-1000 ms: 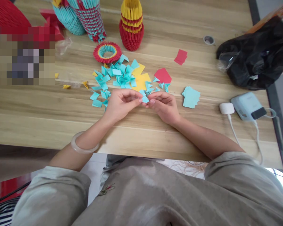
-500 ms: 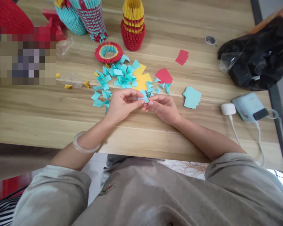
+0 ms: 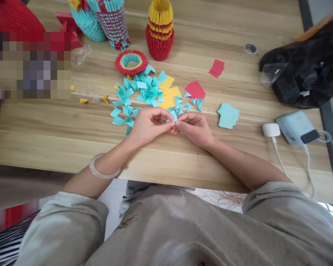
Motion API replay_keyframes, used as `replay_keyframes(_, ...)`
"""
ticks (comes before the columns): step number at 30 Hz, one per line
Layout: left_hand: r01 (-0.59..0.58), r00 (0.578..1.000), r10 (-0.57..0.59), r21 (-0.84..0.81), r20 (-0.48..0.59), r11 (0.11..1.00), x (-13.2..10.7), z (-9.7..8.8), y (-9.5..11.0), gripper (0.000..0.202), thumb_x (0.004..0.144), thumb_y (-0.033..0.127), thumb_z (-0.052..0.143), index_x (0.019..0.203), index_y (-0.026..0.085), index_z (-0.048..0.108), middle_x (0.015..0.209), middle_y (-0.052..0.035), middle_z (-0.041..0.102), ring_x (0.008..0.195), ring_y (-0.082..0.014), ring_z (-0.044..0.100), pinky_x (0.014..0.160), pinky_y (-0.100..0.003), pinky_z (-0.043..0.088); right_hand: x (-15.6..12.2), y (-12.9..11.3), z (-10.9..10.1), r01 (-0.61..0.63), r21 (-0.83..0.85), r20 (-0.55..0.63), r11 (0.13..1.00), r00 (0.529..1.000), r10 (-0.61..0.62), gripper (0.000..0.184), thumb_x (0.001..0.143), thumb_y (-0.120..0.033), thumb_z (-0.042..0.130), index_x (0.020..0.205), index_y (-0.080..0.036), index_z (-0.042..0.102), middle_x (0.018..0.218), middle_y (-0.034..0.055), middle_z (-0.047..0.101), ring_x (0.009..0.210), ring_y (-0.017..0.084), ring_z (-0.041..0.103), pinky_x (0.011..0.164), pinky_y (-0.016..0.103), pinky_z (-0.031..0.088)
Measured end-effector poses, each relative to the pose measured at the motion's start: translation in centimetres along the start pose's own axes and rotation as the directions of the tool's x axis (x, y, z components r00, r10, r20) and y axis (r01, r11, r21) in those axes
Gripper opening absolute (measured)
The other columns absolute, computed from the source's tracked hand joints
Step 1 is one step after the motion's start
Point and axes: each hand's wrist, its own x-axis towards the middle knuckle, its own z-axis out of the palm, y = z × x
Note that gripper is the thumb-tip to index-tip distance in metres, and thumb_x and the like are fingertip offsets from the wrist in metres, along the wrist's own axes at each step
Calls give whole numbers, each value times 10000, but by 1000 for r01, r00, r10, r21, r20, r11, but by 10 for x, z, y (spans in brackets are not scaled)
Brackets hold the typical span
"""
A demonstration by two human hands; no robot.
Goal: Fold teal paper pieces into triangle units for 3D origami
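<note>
My left hand (image 3: 150,123) and my right hand (image 3: 195,127) meet fingertip to fingertip near the front of the table. Between them is a small light-blue folded paper piece (image 3: 172,116), pinched from both sides and partly covered by my fingers. Just beyond lies a loose heap of light-blue folded papers (image 3: 148,88), with several small blue triangles (image 3: 193,101) to its right. Yellow paper sheets (image 3: 170,96) lie under part of the heap. Beside them are red paper sheets (image 3: 194,90), and a stack of light-blue sheets (image 3: 228,116) sits right of my right hand.
Behind the heap stand a red-and-blue paper ring (image 3: 119,62), a red-and-yellow paper vase (image 3: 160,40) and a blue-and-red one (image 3: 115,26). On the right are a black plastic bag (image 3: 305,66), a light-blue power bank (image 3: 294,127) and a white earphone case (image 3: 271,129) with cables.
My fingertips have drawn closer together around the blue paper, which is turned a little and more covered. The whole view has shifted slightly, moving the scene rightward.
</note>
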Motion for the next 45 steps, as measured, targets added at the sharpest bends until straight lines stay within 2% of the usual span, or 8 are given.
replay_keyframes(4,-30,1000,30,5,-4,1000,-1,0,-3,131,693,245,807,758,148,746,708,-29,724,622,-98,622,584,-197,496,0,1,0,30,-30,-12,999,999,-31,167,762,-310,817,749,-169,730,687,4,763,608,108,719,585,206,593)
replay_keyframes(9,-53,997,54,18,-45,998,0,0,-4,147,702,279,800,751,152,746,697,-24,720,615,-106,629,586,-209,511,-2,-1,0,-6,-49,-25,999,1000,5,192,751,-347,824,768,-173,744,708,18,768,621,117,721,615,228,599)
replay_keyframes(22,-17,998,19,-28,56,999,-1,-3,-4,168,728,305,778,776,148,745,749,-46,739,683,-143,671,641,-244,533,-4,-2,4,-7,-137,-102,990,995,-7,178,702,-334,858,694,-196,745,640,3,745,545,106,683,534,211,574)
replay_keyframes(25,-23,997,24,-13,69,1000,-1,-4,-3,160,741,299,765,789,148,742,730,-40,713,644,-129,630,599,-238,491,-4,-1,3,4,-177,-100,984,995,-22,156,720,-313,845,700,-196,744,637,3,742,549,110,684,535,215,576)
replay_keyframes(28,-38,996,34,35,86,999,-1,-5,-3,154,756,301,749,806,156,744,665,-22,656,564,-102,535,520,-227,395,-4,0,2,33,-216,-67,976,997,-49,138,730,-283,838,696,-190,742,618,1,734,548,107,688,536,205,575)
replay_keyframes(32,-51,994,43,75,105,996,-1,-5,-3,134,763,297,736,805,170,739,663,-17,634,556,-98,491,512,-230,358,-5,0,2,30,-238,-60,971,997,-46,159,719,-303,846,697,-188,739,612,3,730,552,112,692,541,208,579)
replay_keyframes(37,-62,996,56,80,70,995,-2,-4,-3,119,772,286,727,796,170,729,691,-16,643,584,-97,503,536,-225,383,-6,-1,3,25,-246,-79,969,996,-45,170,715,-328,849,711,-189,751,619,6,732,559,117,693,549,218,585)
replay_keyframes(45,-42,999,42,38,18,998,-2,-2,-3,120,759,278,732,771,160,722,695,-23,668,601,-101,540,549,-228,416,-6,0,0,15,-194,-34,981,999,-22,128,799,-319,785,797,-192,764,705,12,755,609,105,703,583,212,585)
